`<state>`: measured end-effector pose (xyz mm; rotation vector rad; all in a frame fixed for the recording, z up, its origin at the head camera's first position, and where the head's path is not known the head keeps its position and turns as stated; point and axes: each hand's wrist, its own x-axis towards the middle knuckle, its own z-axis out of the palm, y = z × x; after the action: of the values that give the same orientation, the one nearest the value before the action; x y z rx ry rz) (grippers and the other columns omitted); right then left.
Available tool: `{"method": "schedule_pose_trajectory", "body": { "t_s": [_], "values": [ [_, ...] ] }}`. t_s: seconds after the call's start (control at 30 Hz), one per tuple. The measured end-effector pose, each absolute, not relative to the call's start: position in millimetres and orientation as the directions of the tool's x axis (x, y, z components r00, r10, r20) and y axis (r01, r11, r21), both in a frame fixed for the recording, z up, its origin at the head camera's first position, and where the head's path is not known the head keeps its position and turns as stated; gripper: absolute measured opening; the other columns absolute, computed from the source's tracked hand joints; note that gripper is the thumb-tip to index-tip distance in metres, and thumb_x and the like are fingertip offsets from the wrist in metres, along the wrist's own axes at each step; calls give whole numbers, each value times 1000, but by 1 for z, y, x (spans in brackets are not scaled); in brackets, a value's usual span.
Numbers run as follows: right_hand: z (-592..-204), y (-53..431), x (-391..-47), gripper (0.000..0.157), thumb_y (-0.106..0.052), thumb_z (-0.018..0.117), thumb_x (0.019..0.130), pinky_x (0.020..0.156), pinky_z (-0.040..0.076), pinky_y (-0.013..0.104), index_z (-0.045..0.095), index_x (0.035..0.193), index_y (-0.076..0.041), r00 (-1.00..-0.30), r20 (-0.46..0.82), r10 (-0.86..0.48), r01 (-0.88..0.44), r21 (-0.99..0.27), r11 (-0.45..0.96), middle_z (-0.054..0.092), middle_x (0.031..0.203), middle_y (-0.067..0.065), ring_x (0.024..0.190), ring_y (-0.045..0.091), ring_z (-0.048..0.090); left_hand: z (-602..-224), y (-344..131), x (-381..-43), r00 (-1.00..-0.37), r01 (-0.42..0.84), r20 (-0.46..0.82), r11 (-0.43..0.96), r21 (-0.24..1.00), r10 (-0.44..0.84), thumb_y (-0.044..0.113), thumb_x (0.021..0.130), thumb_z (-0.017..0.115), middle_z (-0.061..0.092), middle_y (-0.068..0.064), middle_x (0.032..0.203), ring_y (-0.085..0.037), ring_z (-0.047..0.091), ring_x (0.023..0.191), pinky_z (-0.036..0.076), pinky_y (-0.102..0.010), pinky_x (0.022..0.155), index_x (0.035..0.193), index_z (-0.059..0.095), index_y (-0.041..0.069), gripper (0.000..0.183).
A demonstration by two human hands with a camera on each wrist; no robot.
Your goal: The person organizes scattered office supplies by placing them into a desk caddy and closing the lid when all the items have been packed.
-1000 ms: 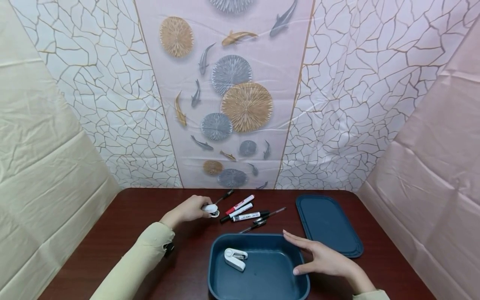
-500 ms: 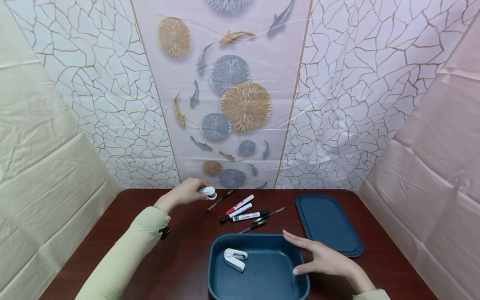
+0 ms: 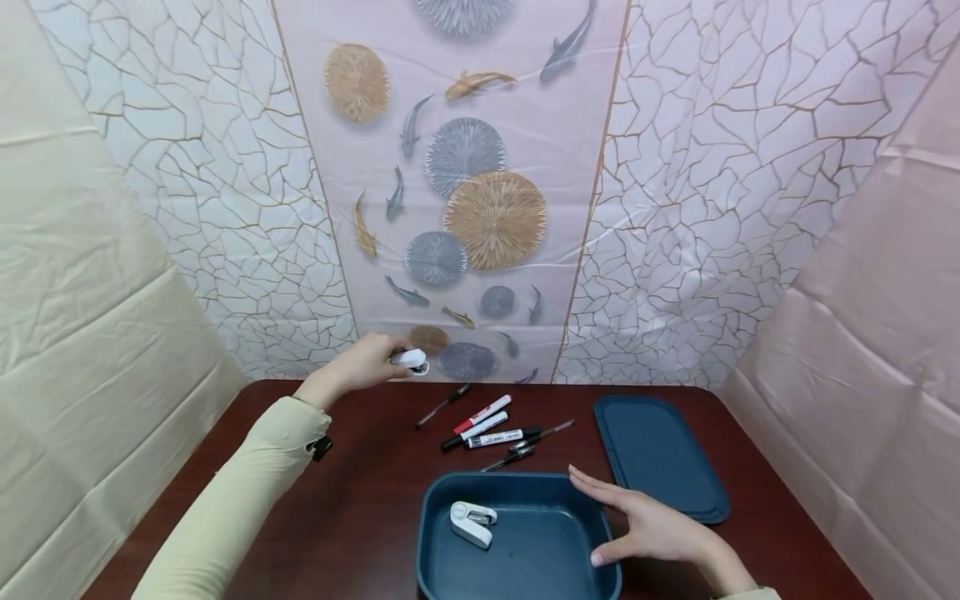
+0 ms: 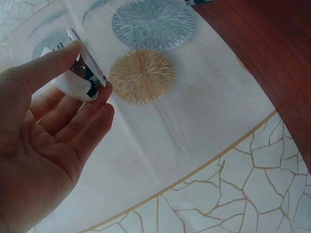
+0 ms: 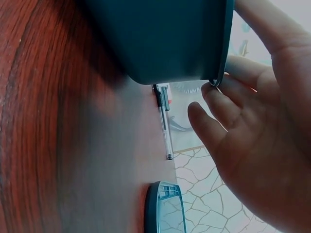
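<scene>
My left hand [image 3: 367, 360] is raised at the table's far left, in front of the backdrop. It pinches a small white stapler [image 3: 409, 359] between thumb and fingers. In the left wrist view, the held stapler's metal parts show between its two white arms. My right hand [image 3: 648, 525] rests with spread, fairly straight fingers at the right rim of a dark blue box [image 3: 517, 478]; its thumb reaches over that rim. Fingertips touch the lip in the right wrist view. Inside the box, at its left, lies another white stapler [image 3: 472, 523], its arms apart.
Beyond the box lie several markers and pens, among them a red-capped marker [image 3: 482, 413], a black-capped marker [image 3: 502, 438] and a black pen [image 3: 442, 406]. A dark blue lid [image 3: 663, 457] lies flat at right. Fabric walls surround the table [image 3: 360, 492].
My left hand has lifted the stapler up and away from the table, moving farther back and slightly left, uncovering the black pen. The right hand keeps its place on the box.
</scene>
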<state>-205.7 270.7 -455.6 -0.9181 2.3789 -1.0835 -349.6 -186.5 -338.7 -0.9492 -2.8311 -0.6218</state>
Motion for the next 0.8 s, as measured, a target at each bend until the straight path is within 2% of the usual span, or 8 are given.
{"method": "schedule_pose_trajectory", "body": {
  "t_s": [0.3,0.53,0.8],
  "values": [
    [-456,272,-204,84,-27,75,92,108,33,23,27,161,-21,-711,-54,-701,-420,-766,486,17,167,8,146,6,20,-335,-174,-345,-789,614,243,718,329,564,17,87,80,70,2,86,-10,57,69,47,-31,66,99,72,8,17],
    [-460,272,-204,84,-26,75,93,108,32,23,26,161,-21,-714,-59,-698,-410,-773,485,17,167,5,147,9,20,-333,-152,-333,-773,634,244,699,331,586,19,87,80,69,1,89,-11,56,71,47,-32,67,102,71,9,20],
    [-459,271,-204,85,-30,76,91,107,34,23,28,161,-19,-727,-53,-685,-422,-752,506,18,167,4,149,22,22,-330,-123,-314,-725,687,228,657,311,650,22,90,78,69,5,93,-7,60,77,50,-31,71,104,70,14,17]
  ]
}}
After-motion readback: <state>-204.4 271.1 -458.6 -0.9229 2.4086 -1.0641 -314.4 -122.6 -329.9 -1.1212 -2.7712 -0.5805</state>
